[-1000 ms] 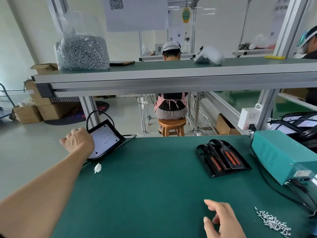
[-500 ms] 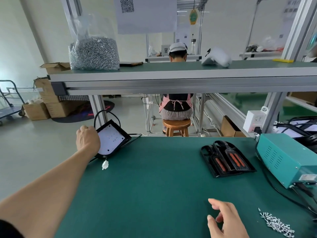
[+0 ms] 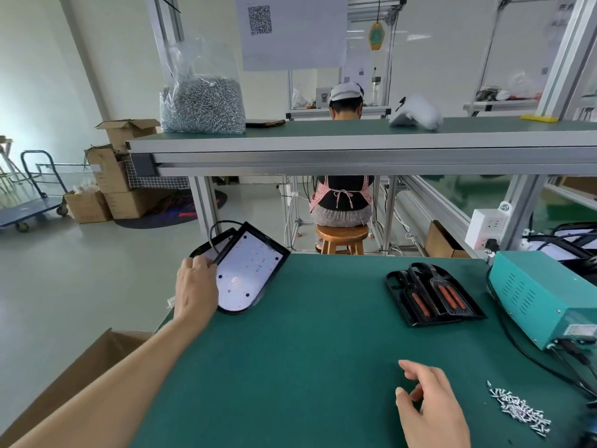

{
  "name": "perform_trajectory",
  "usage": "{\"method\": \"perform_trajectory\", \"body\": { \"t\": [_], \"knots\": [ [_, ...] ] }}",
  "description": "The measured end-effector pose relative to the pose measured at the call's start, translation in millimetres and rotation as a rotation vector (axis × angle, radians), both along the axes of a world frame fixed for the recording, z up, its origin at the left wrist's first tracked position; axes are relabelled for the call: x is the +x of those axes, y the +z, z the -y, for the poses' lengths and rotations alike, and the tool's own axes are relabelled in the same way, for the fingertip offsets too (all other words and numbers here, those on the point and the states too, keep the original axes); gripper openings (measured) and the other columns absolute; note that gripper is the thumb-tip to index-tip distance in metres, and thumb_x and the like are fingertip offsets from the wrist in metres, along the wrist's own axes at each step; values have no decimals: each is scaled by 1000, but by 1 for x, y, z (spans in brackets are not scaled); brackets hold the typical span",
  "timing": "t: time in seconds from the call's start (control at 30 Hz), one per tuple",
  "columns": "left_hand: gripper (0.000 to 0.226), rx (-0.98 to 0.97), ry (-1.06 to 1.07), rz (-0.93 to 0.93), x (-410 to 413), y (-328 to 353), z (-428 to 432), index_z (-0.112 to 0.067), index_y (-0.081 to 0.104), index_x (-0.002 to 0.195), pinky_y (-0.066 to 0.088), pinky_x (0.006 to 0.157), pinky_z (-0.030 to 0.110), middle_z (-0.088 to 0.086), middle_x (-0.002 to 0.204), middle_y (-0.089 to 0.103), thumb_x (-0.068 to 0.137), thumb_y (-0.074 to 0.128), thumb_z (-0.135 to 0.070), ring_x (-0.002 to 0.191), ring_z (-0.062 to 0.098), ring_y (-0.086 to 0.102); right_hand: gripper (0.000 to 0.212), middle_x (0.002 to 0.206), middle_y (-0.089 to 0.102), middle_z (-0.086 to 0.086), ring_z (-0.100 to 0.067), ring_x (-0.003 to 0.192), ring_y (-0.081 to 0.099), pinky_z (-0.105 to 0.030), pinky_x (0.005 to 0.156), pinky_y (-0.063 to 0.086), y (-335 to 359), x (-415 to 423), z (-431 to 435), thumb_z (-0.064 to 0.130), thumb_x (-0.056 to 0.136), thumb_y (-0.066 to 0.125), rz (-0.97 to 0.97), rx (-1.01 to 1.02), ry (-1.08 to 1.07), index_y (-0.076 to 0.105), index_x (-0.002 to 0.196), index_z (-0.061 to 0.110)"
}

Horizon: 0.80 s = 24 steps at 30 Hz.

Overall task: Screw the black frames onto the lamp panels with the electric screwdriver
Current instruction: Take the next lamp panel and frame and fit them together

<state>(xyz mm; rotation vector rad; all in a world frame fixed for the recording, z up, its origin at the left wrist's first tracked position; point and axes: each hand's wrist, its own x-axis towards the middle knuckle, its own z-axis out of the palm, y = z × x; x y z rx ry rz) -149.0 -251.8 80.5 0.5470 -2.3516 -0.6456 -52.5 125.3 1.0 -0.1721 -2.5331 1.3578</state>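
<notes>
Right, left hand (image 3: 195, 286) is out at the far-left corner of the green worktop (image 3: 307, 350), fingers (image 3: 202, 263) curled round the left edge of a lamp panel (image 3: 248, 276) & gripping it. Panel = white face w/ small dots, black rim all round. It looks tilted, rounded near end down at the worktop edge. A 2nd panel (image 3: 211, 248) shows just behind it, mostly hidden, w/ a black cable loop (image 3: 223, 224) above. Can't tell if the hand touches that one too.

Right hand (image 3: 429, 409) is low at the near edge, centre-right, fingers loosely spread & a bit bent, holding nothing. Can't tell if it rests on the surface. To its right, apart from it, is a small heap of loose screws (image 3: 517, 410) on the worktop.

Stack of black frames (image 3: 433, 294) w/ orange-red inserts lies right of centre, well apart from the panel & both hands. Just beside it on the right is a teal box (image 3: 542, 295) w/ vent slots, cables running off its near end.

Upper shelf (image 3: 355, 137) carries a clear bag of screws (image 3: 202, 105) at left & a white object (image 3: 416, 116) further right. Beyond the worktop a person (image 3: 342, 195) sits on a wooden stool (image 3: 342, 236), back to camera. Cardboard box (image 3: 80, 367) at lower left, below the worktop edge.
</notes>
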Motion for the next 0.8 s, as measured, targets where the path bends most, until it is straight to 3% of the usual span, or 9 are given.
{"method": "perform_trajectory", "body": {
  "t": [0.1, 0.27, 0.4, 0.53, 0.7, 0.8],
  "knots": [
    [16, 40, -35, -28, 27, -11, -20, -4, 60, 105, 31, 82, 32, 5, 100, 46, 100, 46, -7, 95, 30, 46, 38, 102, 59, 12, -13, 75, 57, -34, 71, 45, 2, 1, -1, 11, 88, 70, -22, -4, -9, 63, 111, 40],
    [19, 68, -100, -7, 70, -25, -58, -1, 63, 112, 35, 87, 32, 9, 107, 54, 101, 49, -8, 104, 32, 50, 29, 103, 58, 11, -10, 83, 60, -37, 76, 47, 5, 4, -3, 15, 92, 69, -24, 4, 22, 65, 116, 32],
    [17, 139, -133, -2, 97, -33, -84, -5, 62, 112, 31, 82, 25, 0, 103, 49, 102, 49, -10, 90, 19, 45, 26, 106, 58, 12, -6, 87, 60, -36, 78, 46, 10, 6, -4, 21, 94, 68, -24, -34, 61, 65, 120, 26],
    [13, 159, -214, 3, 122, -39, -112, -11, 63, 105, 33, 81, 23, -6, 97, 50, 101, 51, -12, 90, 17, 49, 31, 115, 65, 13, 5, 93, 61, -26, 80, 45, 17, 14, -2, 29, 94, 69, -12, -207, 176, 61, 124, 31],
    [10, 205, -317, 52, 147, -48, -152, -14, 62, 104, 32, 80, 19, -10, 98, 50, 101, 53, -16, 90, 11, 50, 53, 112, 74, 18, -7, 97, 72, -21, 85, 46, 22, 18, -6, 49, 84, 63, 93, -355, 465, 47, 134, 42],
    [10, 228, -375, 97, 156, -55, -173, -14, 63, 105, 33, 80, 18, -8, 99, 52, 101, 55, -18, 90, 9, 50, 51, 119, 73, 15, -4, 111, 68, -21, 92, 49, 15, 13, -12, 33, 83, 74, 85, -489, 466, 57, 131, 28]
  ]
}}
